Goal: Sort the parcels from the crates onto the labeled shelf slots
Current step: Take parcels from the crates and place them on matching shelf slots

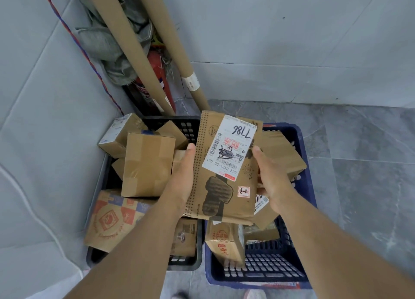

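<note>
Black crate (187,128): piled with brown boxes, a taped box (147,164) uppermost, a red-and-blue printed box (112,218) overhanging its near left corner.
Blue crate (302,141): fewer boxes, one with red characters (224,242) near its left wall.
Flat parcel (215,186): held above both crates, left hand (182,182) and right hand (272,182) gripping its side edges.
Label (229,146): handwritten "7786", printed "642 H431-00 051". Sticker (243,191): "1-3".
Fingers hidden behind the parcel.

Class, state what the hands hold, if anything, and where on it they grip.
A flat cardboard parcel: the left hand grips its left edge, the right hand its right edge, thumbs on top.
</note>
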### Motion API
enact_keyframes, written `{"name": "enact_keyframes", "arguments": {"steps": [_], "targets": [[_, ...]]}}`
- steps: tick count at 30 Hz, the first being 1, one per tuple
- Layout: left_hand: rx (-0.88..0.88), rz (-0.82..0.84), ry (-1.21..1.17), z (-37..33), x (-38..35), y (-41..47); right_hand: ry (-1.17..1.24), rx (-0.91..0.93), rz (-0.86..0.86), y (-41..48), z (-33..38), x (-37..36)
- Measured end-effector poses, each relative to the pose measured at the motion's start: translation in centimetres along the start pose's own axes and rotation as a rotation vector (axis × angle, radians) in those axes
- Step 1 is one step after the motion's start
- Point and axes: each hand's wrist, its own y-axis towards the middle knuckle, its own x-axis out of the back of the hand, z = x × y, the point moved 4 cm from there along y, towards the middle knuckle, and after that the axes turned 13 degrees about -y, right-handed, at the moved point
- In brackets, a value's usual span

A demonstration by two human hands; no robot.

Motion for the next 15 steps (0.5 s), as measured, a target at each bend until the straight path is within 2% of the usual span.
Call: {"name": "enact_keyframes", "arguments": {"steps": [5,9,13,15], "targets": [[-0.077,-0.009,0.287,0.0,0.5,0.4,-0.017,-0.058,0.079,-0.1,-1.7,-0.6],[-0.090,0.060,0.510,0.4,0.3,1.9,-0.056,-0.203,0.162,0.1,-3.5,-1.6],[-0.118,0.113,0.665,0.4,-0.5,3.3,-0.059,-0.244,0.110,1.4,-4.4,-2.0],[-0.133,0.134,0.743,0.3,-0.8,3.9,-0.122,-0.201,0.002,2.4,-4.5,-1.5]]}}
